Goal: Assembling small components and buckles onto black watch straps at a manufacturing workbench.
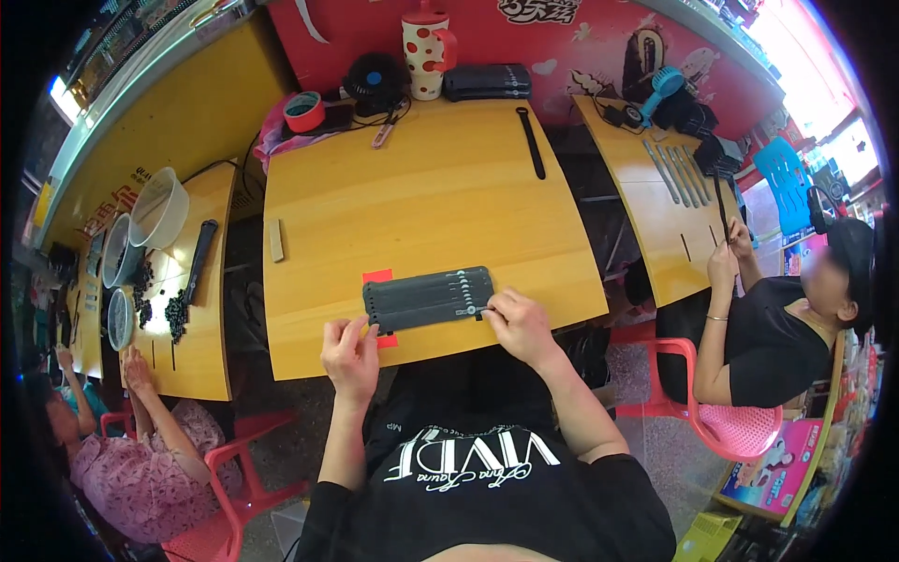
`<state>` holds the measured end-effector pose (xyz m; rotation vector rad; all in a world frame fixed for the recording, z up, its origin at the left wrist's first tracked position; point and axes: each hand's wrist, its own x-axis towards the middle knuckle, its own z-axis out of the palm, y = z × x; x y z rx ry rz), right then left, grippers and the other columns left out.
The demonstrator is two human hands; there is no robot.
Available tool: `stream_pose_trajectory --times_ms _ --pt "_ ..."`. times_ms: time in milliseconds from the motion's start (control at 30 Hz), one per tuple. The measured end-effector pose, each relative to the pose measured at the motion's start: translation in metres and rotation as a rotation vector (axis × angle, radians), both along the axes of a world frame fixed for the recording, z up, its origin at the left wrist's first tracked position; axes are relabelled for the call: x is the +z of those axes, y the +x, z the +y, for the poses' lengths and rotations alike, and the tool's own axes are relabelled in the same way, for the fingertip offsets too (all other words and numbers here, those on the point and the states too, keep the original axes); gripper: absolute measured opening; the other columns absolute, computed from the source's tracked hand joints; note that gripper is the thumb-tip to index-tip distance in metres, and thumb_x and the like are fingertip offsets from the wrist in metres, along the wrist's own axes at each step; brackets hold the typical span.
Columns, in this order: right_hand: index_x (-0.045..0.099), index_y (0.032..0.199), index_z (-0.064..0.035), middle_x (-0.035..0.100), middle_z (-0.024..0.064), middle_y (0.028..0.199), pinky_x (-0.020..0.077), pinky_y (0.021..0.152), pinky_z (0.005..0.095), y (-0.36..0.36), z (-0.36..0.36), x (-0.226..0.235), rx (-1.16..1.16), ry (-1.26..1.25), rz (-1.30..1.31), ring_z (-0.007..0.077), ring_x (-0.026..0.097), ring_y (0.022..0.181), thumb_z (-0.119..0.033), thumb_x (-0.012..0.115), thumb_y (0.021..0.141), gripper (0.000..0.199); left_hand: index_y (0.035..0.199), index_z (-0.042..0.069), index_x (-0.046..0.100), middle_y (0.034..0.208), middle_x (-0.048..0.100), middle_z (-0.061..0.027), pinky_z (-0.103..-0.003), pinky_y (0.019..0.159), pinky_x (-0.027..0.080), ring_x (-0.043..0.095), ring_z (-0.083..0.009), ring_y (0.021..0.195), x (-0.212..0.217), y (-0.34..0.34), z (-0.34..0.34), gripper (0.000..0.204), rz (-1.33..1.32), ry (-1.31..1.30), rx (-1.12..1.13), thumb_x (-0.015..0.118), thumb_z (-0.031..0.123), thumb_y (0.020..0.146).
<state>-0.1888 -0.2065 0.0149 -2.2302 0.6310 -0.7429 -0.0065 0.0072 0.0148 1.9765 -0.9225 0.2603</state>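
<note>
A row of flat black straps (421,298) lies side by side on the wooden table in front of me, with pale, rounded markings near their right ends. Red tape (378,276) shows beneath the row at its left, on the far and near sides. My left hand (349,358) is closed in a pinch at the near left corner, on the end of the nearest strap. At the opposite end of that strap, my right hand (518,326) pinches with thumb and fingers. Its fingertips partly hide the strap's end.
A single black strap (531,143) lies far right, a small wooden block (276,241) at left. Along the back stand a spotted cup (424,58), black fan (374,77), tape roll (303,111) and stacked black straps (487,81). People work at tables on both sides.
</note>
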Motion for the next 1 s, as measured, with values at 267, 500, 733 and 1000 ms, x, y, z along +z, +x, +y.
stream_pose_trajectory --times_ms 267,500,733,1000 --pt "0.065 0.095 0.001 0.061 0.0176 0.092 0.0481 0.072 0.0422 0.037 -0.089 0.013 -0.185 -0.386 0.0 0.0333 0.062 0.086 -0.013 0.071 0.081 0.021 0.082 -0.001 0.066 0.075 0.057 -0.0089 -0.029 0.053 0.043 0.056 -0.0166 0.059 -0.006 0.013 0.007 0.003 0.203 -0.029 0.005 0.069 -0.001 0.082" --pt "0.065 0.101 -0.0009 0.062 0.0166 0.093 0.0479 0.081 0.0456 0.086 -0.198 -0.021 -0.457 -0.628 0.045 0.0376 0.06 0.087 -0.014 0.072 0.079 0.027 0.08 -0.002 0.065 0.074 0.057 -0.0071 -0.027 0.054 0.041 0.052 -0.0142 0.059 -0.011 0.01 0.006 0.004 0.14 -0.064 0.027 0.069 -0.001 0.082" --pt "0.062 0.087 -0.001 0.064 0.0159 0.088 0.0521 0.071 0.0405 0.102 -0.2 -0.033 -0.424 -0.756 0.124 0.0353 0.062 0.085 0.0 0.057 0.076 0.012 0.08 -0.002 0.065 0.075 0.058 -0.0103 -0.029 0.052 0.042 0.055 -0.0192 0.058 -0.013 0.012 0.005 0.005 0.129 -0.084 0.033 0.069 -0.002 0.082" --pt "0.063 0.09 -0.0012 0.063 0.0096 0.08 0.0487 0.057 0.0323 0.068 -0.195 -0.041 -0.583 -0.099 -0.404 0.0206 0.061 0.066 0.005 0.052 0.088 0.013 0.08 -0.002 0.065 0.075 0.059 -0.0104 -0.03 0.053 0.044 0.057 -0.02 0.061 -0.014 0.009 -0.001 0.005 0.128 -0.07 0.005 0.068 0.001 0.083"
